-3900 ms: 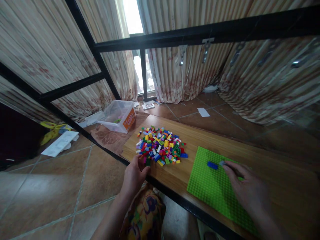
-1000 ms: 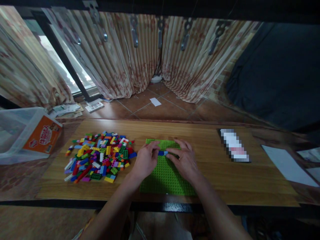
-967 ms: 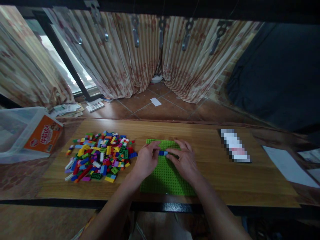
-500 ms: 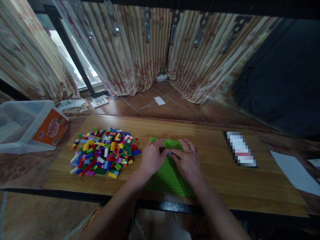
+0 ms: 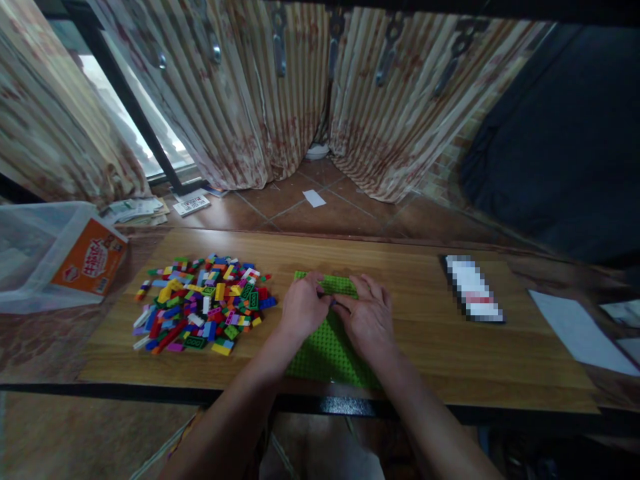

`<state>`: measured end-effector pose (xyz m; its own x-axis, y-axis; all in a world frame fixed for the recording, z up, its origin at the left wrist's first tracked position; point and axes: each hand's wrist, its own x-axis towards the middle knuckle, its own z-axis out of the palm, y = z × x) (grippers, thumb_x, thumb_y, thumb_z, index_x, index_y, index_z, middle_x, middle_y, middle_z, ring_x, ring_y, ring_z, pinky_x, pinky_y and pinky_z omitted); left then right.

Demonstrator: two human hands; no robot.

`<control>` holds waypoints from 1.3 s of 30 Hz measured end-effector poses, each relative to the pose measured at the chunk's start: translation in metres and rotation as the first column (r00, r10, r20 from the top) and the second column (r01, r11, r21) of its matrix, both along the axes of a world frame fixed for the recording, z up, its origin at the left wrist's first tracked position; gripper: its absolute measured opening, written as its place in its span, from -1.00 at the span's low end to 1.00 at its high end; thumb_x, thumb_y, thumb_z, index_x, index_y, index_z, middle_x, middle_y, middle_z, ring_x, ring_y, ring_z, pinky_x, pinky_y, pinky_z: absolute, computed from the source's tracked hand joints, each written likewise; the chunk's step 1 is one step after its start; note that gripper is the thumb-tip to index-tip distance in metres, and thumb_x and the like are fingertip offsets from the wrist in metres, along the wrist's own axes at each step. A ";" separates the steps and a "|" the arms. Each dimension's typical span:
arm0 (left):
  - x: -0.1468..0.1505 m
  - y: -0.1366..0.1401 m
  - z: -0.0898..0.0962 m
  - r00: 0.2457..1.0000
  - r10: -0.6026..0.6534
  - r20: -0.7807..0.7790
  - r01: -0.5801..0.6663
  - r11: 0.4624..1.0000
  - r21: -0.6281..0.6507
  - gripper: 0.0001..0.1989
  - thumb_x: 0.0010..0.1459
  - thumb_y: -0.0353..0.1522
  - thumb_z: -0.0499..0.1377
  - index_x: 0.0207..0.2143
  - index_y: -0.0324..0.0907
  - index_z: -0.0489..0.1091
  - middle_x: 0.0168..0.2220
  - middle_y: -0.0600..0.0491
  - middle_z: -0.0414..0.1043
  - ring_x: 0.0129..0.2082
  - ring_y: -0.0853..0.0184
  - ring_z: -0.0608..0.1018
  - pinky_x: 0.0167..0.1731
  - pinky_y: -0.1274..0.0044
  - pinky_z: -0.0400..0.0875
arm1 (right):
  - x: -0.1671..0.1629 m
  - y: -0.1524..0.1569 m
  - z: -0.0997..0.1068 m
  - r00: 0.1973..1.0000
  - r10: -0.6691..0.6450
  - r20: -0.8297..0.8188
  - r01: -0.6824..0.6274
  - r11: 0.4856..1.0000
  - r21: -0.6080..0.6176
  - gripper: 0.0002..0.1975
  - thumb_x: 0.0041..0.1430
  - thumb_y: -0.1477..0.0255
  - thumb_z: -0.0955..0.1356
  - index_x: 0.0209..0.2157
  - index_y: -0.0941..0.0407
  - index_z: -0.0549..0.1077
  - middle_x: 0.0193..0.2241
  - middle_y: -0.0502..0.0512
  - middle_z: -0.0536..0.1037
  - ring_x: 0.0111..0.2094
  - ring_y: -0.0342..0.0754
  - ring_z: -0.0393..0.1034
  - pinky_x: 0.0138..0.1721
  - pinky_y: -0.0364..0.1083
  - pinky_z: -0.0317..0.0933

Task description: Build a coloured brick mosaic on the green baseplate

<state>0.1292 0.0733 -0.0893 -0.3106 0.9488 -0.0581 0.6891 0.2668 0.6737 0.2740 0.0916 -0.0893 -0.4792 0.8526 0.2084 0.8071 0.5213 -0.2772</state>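
Observation:
A green studded baseplate (image 5: 333,357) lies on the wooden table under both my hands. My left hand (image 5: 304,308) is closed over its upper left part, thumb and fingertips pinched together. From the other side my right hand (image 5: 369,317) reaches in, its thumb and index finger meeting the left fingertips while its other fingers rest bent on the plate. A small blue brick (image 5: 333,303) shows between the two sets of fingertips, mostly covered; something dark is beside it. Left of my hands spreads a pile of mixed coloured building bricks (image 5: 205,303).
A clear plastic bin (image 5: 45,257) with an orange label stands at the far left. A phone (image 5: 473,288) with a blurred screen lies to the right, and white paper (image 5: 580,327) is beyond it. The table's dark front edge (image 5: 340,405) runs near my forearms.
The whole view has shifted slightly, so things appear a little further left. Both hands stay together over the baseplate, and less of the blue brick shows between the fingertips.

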 end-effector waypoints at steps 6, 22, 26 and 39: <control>0.000 0.003 0.001 1.000 -0.020 -0.016 0.020 1.000 -0.012 -0.69 -0.02 -0.47 0.25 -0.15 -0.20 0.40 -0.33 0.00 0.54 -0.32 0.25 0.54 -0.30 0.47 0.40 | -0.002 -0.004 -0.004 1.000 -0.008 0.004 0.008 0.999 0.046 -0.83 0.18 0.34 0.36 -0.22 -0.09 0.58 0.10 0.12 0.39 0.20 0.21 0.06 0.14 0.31 -0.09; -0.016 -0.013 -0.005 0.967 -0.254 -0.006 0.250 0.949 0.191 -0.69 -0.01 -0.56 0.16 -0.18 -0.17 0.45 -0.20 0.00 0.50 -0.16 0.25 0.51 -0.07 0.37 0.40 | 0.060 0.020 0.002 0.981 -0.002 -0.193 -0.055 0.956 -0.287 -0.70 0.03 0.34 0.42 -0.17 0.11 0.50 -0.19 0.14 0.48 -0.10 0.06 0.35 -0.03 0.06 0.21; -0.015 -0.015 -0.006 0.940 -0.328 -0.097 0.341 0.912 0.225 -0.72 0.00 -0.56 0.17 -0.24 -0.12 0.48 -0.23 0.03 0.48 -0.16 0.24 0.49 -0.04 0.33 0.36 | 0.051 0.022 0.001 0.981 -0.008 -0.193 -0.047 0.959 -0.281 -0.87 0.10 0.40 0.36 -0.31 0.08 0.54 -0.26 0.11 0.46 -0.16 0.03 0.34 -0.06 0.06 0.20; 0.002 -0.013 -0.011 0.946 -0.282 -0.158 0.314 0.918 0.243 -0.84 0.14 -0.50 0.13 -0.27 -0.14 0.48 -0.20 -0.02 0.42 -0.15 0.23 0.44 -0.07 0.35 0.36 | 0.030 0.026 -0.004 0.977 0.083 -0.197 -0.120 0.975 -0.184 -0.84 0.16 0.40 0.36 -0.23 0.02 0.57 -0.28 0.08 0.51 -0.16 0.01 0.33 -0.05 0.05 0.18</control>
<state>0.1310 0.0605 -0.1000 0.0000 0.9746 0.2239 0.7878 -0.1379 0.6003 0.3043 0.1177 -0.0931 -0.5337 0.8343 0.1380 0.6765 0.5192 -0.5223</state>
